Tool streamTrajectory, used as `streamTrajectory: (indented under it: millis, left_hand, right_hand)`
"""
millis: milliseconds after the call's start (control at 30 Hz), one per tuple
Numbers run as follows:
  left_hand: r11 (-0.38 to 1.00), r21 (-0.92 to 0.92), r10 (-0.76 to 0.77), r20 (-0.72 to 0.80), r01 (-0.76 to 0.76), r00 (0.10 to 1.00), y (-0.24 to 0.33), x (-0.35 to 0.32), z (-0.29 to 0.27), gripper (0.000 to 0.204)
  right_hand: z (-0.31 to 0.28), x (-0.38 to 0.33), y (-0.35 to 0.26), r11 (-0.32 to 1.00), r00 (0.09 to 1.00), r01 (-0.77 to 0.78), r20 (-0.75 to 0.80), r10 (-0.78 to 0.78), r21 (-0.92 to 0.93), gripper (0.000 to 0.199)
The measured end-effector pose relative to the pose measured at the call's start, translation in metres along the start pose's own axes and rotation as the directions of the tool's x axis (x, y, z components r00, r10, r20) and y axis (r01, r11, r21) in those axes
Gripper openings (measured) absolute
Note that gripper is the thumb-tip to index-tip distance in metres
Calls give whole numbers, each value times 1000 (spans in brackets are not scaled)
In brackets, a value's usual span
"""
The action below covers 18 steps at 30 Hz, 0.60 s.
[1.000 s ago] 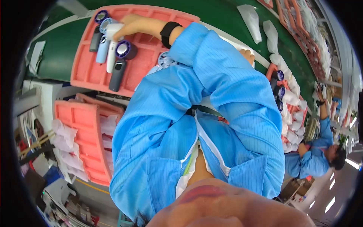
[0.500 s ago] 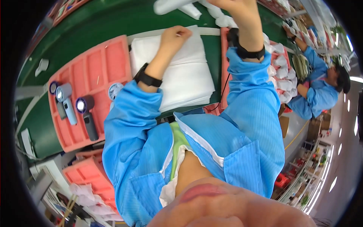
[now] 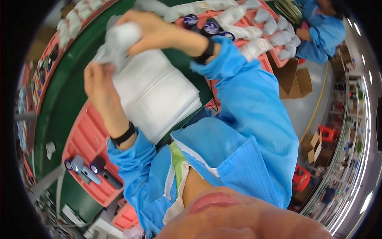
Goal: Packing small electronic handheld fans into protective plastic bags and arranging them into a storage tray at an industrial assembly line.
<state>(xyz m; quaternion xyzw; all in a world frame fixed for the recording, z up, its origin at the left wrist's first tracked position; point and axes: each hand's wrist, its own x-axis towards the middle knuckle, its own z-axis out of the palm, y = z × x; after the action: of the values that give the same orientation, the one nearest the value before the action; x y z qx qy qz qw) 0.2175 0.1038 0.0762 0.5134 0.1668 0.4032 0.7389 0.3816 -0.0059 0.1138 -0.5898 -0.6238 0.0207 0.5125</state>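
Observation:
Above the far end of a stack of white foam sheets (image 3: 159, 99), my right hand (image 3: 155, 34) is closed around a white-wrapped bundle (image 3: 128, 36), blurred by motion. Loose, crinkled white wrapping hangs from it toward my left hand (image 3: 99, 85). That hand's fingers are bent together at the lower edge of this wrapping and seem to pinch it. What lies inside the bundle is hidden. Several small handheld fans, among them a light blue one (image 3: 91, 175) and a dark one (image 3: 105, 171), lie in the pink tray (image 3: 89, 133) at the left.
Another pink tray (image 3: 264, 63) at the right holds white-wrapped bundles (image 3: 256, 47) and dark fans (image 3: 211, 27). A co-worker in blue (image 3: 322, 36) sits beyond it. Cardboard boxes (image 3: 296, 81) stand on the floor. The green table (image 3: 59, 107) curves along the left.
My view has turned toward the right. My right hand has come back over the stack with the white-wrapped bundle, and my left hand has moved to its wrapping.

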Motion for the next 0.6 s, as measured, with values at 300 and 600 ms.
streamTrajectory:
  millis: [300,600]
  left_hand:
    - [941,124,331,-125,-316,935,27,-18,8,16]
    - [37,680,679,520,-732,517,16,-20,9,34]
  right_hand:
    - [68,-9,-20,936,978,191,-26,-208,-295,70]
    - [57,2,-17,946,978,167,-74,-194,-279,73]
